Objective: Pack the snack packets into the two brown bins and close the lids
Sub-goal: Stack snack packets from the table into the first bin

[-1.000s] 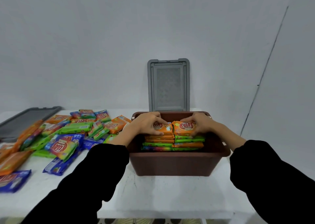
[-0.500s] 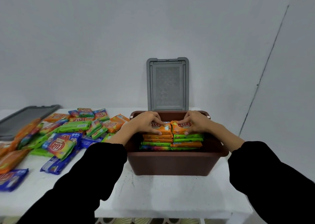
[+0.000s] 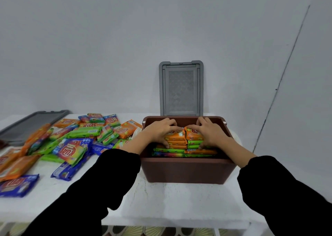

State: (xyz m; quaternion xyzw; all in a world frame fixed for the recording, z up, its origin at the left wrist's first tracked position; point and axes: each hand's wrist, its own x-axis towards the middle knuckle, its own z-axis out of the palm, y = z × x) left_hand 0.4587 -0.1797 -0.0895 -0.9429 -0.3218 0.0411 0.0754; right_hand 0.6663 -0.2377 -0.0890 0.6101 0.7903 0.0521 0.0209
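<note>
Head view, near to far. We list: white table [image 3: 179, 199], bare along its front edge. Two black sleeves [image 3: 100, 185] reach forward from us. Brown bin [image 3: 186, 171], centre-right on the table, lid off, holds two side-by-side stacks of snack packets [image 3: 181, 150]. Left hand [image 3: 160, 131], fingers spread, lies flat on the left stack's top orange packet; right hand [image 3: 209, 132] does likewise on the right stack; neither grips anything. Loose packets [image 3: 71, 146], orange, green and blue, lie heaped to the left. Grey lid [image 3: 181, 89] stands upright against the wall behind the bin. A second grey lid [image 3: 30, 124] lies flat, far left.
</note>
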